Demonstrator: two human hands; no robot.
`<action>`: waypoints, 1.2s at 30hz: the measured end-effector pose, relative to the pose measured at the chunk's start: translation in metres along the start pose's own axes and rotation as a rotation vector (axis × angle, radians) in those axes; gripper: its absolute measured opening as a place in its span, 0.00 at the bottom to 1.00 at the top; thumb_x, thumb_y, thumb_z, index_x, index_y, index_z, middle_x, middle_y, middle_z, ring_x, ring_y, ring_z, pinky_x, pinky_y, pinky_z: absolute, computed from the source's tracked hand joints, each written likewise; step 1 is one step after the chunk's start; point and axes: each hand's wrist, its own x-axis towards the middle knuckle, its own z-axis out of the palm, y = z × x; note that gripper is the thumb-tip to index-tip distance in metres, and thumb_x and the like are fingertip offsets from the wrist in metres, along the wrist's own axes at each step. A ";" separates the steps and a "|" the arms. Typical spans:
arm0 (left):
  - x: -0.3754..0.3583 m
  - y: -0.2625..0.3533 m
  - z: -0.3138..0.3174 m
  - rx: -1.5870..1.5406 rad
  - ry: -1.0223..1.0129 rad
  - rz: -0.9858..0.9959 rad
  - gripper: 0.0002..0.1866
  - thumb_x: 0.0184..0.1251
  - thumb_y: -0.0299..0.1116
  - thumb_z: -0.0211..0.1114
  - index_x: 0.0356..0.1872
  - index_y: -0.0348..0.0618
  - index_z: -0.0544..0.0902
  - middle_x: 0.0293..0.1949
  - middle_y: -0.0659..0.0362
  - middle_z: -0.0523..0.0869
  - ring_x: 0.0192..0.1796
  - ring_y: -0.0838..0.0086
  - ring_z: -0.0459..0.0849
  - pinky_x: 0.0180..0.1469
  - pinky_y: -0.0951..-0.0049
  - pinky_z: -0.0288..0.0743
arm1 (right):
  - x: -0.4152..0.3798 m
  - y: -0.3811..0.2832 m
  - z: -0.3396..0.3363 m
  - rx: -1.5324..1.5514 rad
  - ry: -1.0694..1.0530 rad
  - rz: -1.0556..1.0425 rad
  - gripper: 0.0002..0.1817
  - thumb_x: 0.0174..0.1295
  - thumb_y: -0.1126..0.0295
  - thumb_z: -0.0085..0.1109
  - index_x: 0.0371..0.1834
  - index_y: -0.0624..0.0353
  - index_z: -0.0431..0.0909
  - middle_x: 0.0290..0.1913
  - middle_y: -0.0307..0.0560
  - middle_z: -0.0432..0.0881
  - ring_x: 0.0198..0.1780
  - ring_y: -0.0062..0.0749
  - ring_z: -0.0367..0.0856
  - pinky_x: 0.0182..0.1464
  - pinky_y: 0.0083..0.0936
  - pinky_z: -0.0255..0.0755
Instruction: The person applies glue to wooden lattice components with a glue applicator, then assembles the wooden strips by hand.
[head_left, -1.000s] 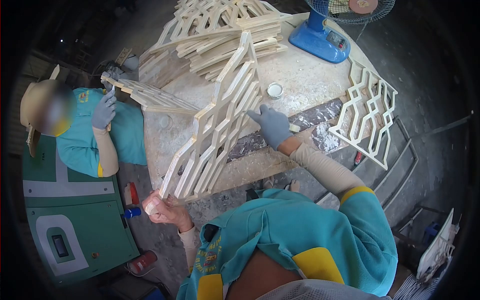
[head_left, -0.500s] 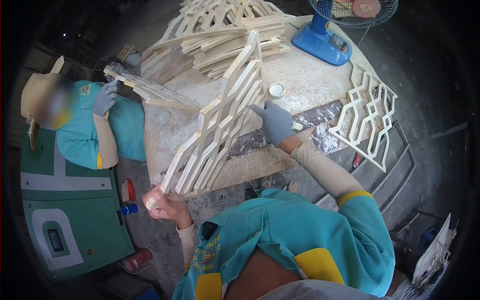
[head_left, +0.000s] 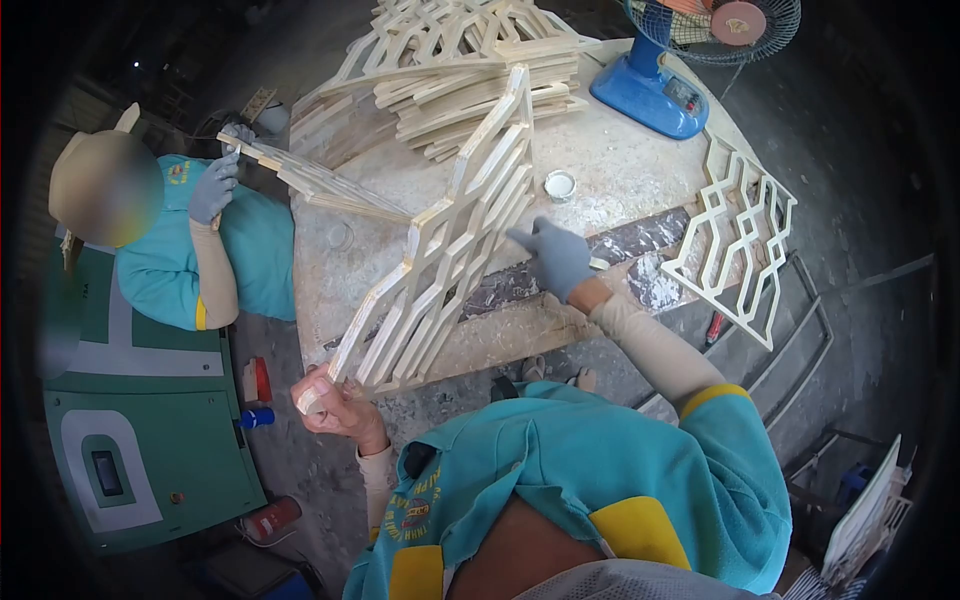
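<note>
My left hand (head_left: 345, 412), bare, is closed around the lower corner of a pale wooden lattice panel (head_left: 412, 300), with a whitish patch at the thumb. The panel stands tilted up over the table's near edge. My right hand (head_left: 560, 258), in a grey glove, is at the panel's right side, index finger stretched toward its slats and the other fingers curled. A small pale end (head_left: 599, 263) sticks out beside those curled fingers; what it belongs to is hidden. Beyond this hand sits a small round tub of white paste (head_left: 560, 186).
Stacked lattice panels (head_left: 480, 90) fill the table's far side. A blue fan (head_left: 650, 95) stands at the back right, another lattice (head_left: 735, 235) at the right edge. At left, a co-worker (head_left: 235, 230) with gloved hands holds a lattice piece (head_left: 310, 185). The table (head_left: 480, 345) has white smears.
My right hand has shifted slightly down along the panel's side, toward me. My left hand keeps its grip on the corner. The whole view has moved a little.
</note>
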 end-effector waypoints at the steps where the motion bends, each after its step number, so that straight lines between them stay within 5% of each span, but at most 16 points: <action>1: 0.000 0.002 0.001 -0.001 -0.005 -0.001 0.18 0.68 0.43 0.60 0.36 0.34 0.79 0.28 0.57 0.80 0.22 0.81 0.70 0.21 0.83 0.62 | -0.006 0.004 0.001 0.050 -0.114 -0.060 0.20 0.57 0.72 0.59 0.51 0.37 0.85 0.43 0.51 0.77 0.41 0.46 0.83 0.39 0.37 0.78; 3: 0.001 0.004 -0.002 0.001 -0.007 -0.005 0.18 0.68 0.43 0.60 0.36 0.34 0.79 0.28 0.57 0.80 0.22 0.80 0.70 0.21 0.82 0.62 | -0.019 0.019 0.002 0.137 -0.061 -0.124 0.18 0.60 0.72 0.59 0.53 0.45 0.86 0.39 0.49 0.81 0.35 0.38 0.85 0.36 0.32 0.79; 5: 0.000 0.003 -0.003 -0.008 -0.037 -0.008 0.17 0.68 0.43 0.61 0.36 0.34 0.79 0.28 0.58 0.80 0.22 0.80 0.70 0.21 0.81 0.61 | -0.023 0.029 -0.021 0.875 -0.282 0.323 0.18 0.61 0.72 0.60 0.56 0.53 0.84 0.33 0.46 0.85 0.28 0.28 0.83 0.29 0.24 0.77; 13: -0.005 0.002 -0.005 -0.088 -0.027 -0.077 0.16 0.69 0.41 0.61 0.34 0.35 0.79 0.24 0.60 0.78 0.20 0.81 0.66 0.26 0.80 0.60 | -0.078 0.071 -0.043 1.136 -0.090 0.471 0.18 0.64 0.74 0.57 0.57 0.59 0.82 0.30 0.42 0.85 0.25 0.20 0.80 0.26 0.20 0.77; 15: -0.003 0.009 -0.011 0.063 -0.110 -0.059 0.16 0.67 0.40 0.56 0.31 0.33 0.78 0.28 0.53 0.79 0.32 0.70 0.77 0.44 0.67 0.74 | -0.109 0.075 -0.039 0.906 -0.135 0.480 0.21 0.61 0.76 0.57 0.59 0.53 0.82 0.33 0.48 0.86 0.24 0.23 0.80 0.28 0.24 0.77; 16: -0.001 0.010 -0.010 0.055 -0.147 -0.072 0.16 0.67 0.40 0.56 0.31 0.33 0.78 0.28 0.53 0.79 0.32 0.70 0.77 0.44 0.67 0.74 | -0.123 0.079 -0.037 0.690 -0.114 0.434 0.23 0.58 0.78 0.57 0.58 0.50 0.82 0.35 0.55 0.85 0.29 0.36 0.84 0.36 0.32 0.79; 17: -0.001 0.011 -0.010 0.117 -0.120 0.003 0.16 0.67 0.39 0.56 0.30 0.33 0.78 0.27 0.53 0.78 0.31 0.70 0.77 0.46 0.66 0.75 | -0.137 0.084 -0.033 0.693 -0.115 0.461 0.23 0.58 0.78 0.57 0.58 0.50 0.82 0.35 0.55 0.85 0.29 0.36 0.84 0.36 0.32 0.79; 20: -0.003 0.012 -0.011 0.102 -0.107 0.041 0.17 0.67 0.39 0.56 0.30 0.33 0.78 0.26 0.53 0.78 0.30 0.69 0.76 0.47 0.65 0.75 | -0.179 0.114 -0.015 0.011 0.179 0.403 0.27 0.54 0.80 0.55 0.59 0.51 0.78 0.41 0.57 0.79 0.40 0.58 0.81 0.43 0.44 0.77; 26: -0.009 0.021 -0.005 -0.001 -0.111 -0.005 0.17 0.66 0.39 0.57 0.32 0.30 0.79 0.27 0.49 0.79 0.31 0.66 0.79 0.48 0.63 0.76 | -0.183 0.126 0.015 -0.442 0.156 0.456 0.16 0.59 0.74 0.53 0.52 0.53 0.74 0.40 0.57 0.76 0.36 0.57 0.80 0.40 0.48 0.75; 30: -0.013 0.008 -0.012 -0.022 -0.126 -0.006 0.17 0.64 0.38 0.58 0.35 0.28 0.79 0.31 0.45 0.81 0.34 0.63 0.81 0.46 0.64 0.77 | -0.204 0.116 0.009 -0.283 0.106 0.517 0.09 0.64 0.71 0.51 0.46 0.55 0.73 0.42 0.55 0.76 0.39 0.53 0.82 0.38 0.47 0.75; 32: -0.012 0.013 -0.006 -0.021 -0.111 0.021 0.18 0.64 0.38 0.58 0.36 0.28 0.79 0.32 0.45 0.81 0.35 0.62 0.82 0.45 0.65 0.78 | -0.223 0.105 -0.010 -0.126 -0.041 0.767 0.14 0.65 0.72 0.51 0.54 0.55 0.75 0.39 0.52 0.78 0.40 0.51 0.83 0.37 0.44 0.76; 36: -0.014 0.009 -0.007 -0.080 -0.082 0.011 0.17 0.64 0.38 0.59 0.37 0.28 0.79 0.33 0.45 0.81 0.38 0.62 0.82 0.41 0.68 0.79 | -0.255 0.123 -0.018 -0.214 -0.079 0.428 0.17 0.64 0.73 0.54 0.56 0.55 0.80 0.31 0.52 0.82 0.32 0.44 0.85 0.34 0.39 0.77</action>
